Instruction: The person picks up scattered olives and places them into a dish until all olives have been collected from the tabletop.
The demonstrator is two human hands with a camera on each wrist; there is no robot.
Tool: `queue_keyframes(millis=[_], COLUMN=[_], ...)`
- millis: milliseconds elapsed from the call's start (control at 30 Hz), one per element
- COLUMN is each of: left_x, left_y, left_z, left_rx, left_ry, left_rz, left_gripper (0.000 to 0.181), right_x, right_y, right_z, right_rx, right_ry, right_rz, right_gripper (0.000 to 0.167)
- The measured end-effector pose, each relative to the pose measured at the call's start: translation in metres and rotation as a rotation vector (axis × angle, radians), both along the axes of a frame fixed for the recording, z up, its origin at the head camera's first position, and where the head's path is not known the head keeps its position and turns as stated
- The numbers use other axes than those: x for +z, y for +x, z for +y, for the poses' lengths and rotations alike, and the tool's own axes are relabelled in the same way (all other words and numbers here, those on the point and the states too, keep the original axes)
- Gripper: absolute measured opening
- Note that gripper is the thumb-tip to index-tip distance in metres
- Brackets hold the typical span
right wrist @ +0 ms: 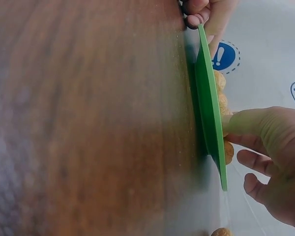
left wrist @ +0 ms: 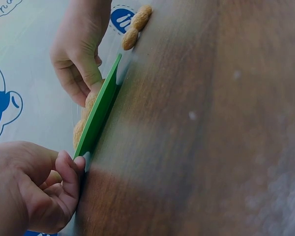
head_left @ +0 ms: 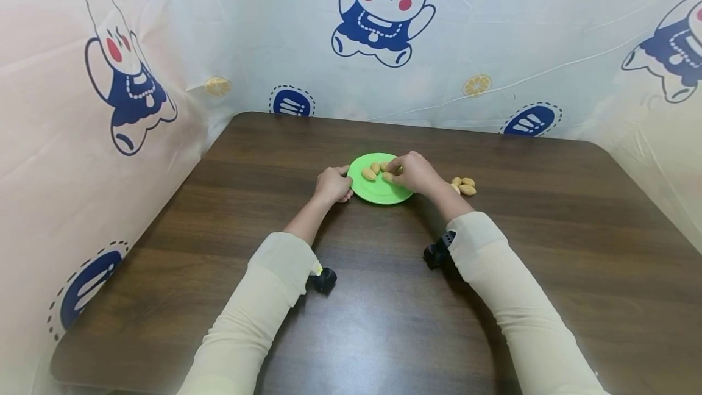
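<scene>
Peanuts [head_left: 368, 174] on green plate [head_left: 378, 197], dark wood-grain table [head_left: 362, 328]; cartoon-print sheeting [head_left: 263, 29] behind.

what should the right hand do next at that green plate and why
Probably let go of the peanut that the right hand seems to pinch: it is over the green plate, which the left hand holds, and more peanuts lie on the table to the right.

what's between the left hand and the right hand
The head view shows the green plate with peanuts on it; the left hand grips its edge, the right hand pinches one peanut.
</scene>
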State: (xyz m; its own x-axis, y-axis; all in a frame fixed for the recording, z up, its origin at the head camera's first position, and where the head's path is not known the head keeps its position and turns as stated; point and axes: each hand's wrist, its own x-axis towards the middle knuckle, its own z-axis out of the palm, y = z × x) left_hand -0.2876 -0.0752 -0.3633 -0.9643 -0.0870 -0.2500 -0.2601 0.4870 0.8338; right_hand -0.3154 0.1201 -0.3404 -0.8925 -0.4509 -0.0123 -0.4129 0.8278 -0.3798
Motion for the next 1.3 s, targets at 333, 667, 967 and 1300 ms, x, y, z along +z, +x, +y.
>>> queue_keyframes(millis=[333,667,967,1300], left_x=[-0.001,0.001,-0.001,-0.001], left_y=[-0.001,0.001,0.001,0.002], left_z=[0.000,0.000,-0.001,0.000], left_rx=[0.004,0.004,-0.005,-0.007], left_ry=[0.006,0.002,-0.011,-0.008], left_rz=[0.002,0.005,0.014,0.019], left_gripper=[0.046,0.046,0.046,0.046], right_x=[0.004,0.011,0.018,0.024], right_y=[0.004,0.007,0.015,0.023], right_z=[0.000,0.012,0.022,0.044], right_rx=[-0.007,0.005,0.019,0.009], right_ry=[-0.012,-0.014,0.006,-0.037], right_rz=[0.001,0.021,0.066,0.000], right_gripper=[0.029,0.026,0.025,0.033])
